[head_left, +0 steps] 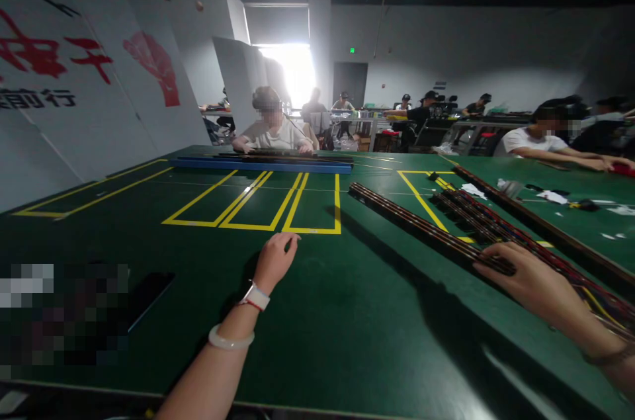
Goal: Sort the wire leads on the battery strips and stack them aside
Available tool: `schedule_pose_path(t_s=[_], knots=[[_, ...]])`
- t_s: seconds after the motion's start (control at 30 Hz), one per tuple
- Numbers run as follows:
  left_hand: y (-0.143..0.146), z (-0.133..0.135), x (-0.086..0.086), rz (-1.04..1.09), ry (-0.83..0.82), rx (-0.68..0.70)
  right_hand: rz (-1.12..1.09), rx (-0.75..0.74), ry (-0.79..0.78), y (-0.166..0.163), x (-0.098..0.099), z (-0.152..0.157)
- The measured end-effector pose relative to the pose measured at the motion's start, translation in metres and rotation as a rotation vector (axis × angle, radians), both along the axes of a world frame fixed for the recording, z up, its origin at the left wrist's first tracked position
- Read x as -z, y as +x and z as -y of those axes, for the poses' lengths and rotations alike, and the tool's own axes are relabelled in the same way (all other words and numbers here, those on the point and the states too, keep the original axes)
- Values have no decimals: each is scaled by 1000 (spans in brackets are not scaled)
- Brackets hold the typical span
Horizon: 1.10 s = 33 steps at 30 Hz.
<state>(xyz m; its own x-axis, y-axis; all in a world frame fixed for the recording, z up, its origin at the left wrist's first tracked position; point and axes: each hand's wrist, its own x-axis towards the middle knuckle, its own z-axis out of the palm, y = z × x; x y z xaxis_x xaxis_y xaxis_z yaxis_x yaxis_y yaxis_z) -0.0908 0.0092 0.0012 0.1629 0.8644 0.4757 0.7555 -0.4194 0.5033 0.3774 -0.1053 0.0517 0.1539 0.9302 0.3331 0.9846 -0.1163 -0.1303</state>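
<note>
My right hand [533, 284] is closed round the near end of a long dark bar [411, 218] with thin pale and copper lines along its length. The bar slants away to the far left, raised over the green table [317, 314], and a long shadow falls below it. My left hand [278, 260] hovers by the near edge of the yellow tape boxes [312, 231], with a gap between thumb and fingers and nothing held. A watch and a pale bangle are on that wrist. Beside my right hand lies a bundle of similar dark strips [466, 218] with red and yellow wires.
A blue rail [268, 165] with dark bars on it lies at the far edge, where a person [272, 129] sits with both hands near it. Another long brown bar [540, 221] and white scraps [553, 196] are at right. A dark flat object [151, 294] lies at left.
</note>
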Motion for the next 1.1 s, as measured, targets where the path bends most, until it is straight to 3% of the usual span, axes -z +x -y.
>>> schedule_pose_path(t_s=[0.27,0.5,0.7,0.93,1.03,1.1], knots=[[18,11,1,-83,246,156,-68,-443,-52,-121,-15,-81],[2,1,6,1,353,-46,-158,-654,-140,-238,4,-144],[-4,-8,13,28,330,-122,-191,-737,-218,-317,33,-170],[-6,-11,16,71,297,-192,-160,-848,-176,-370,49,-174],[-9,-13,18,89,295,-200,-145,-918,-150,-366,38,-174],[-10,-14,19,105,298,-200,-145,-1008,-110,-346,25,-172]])
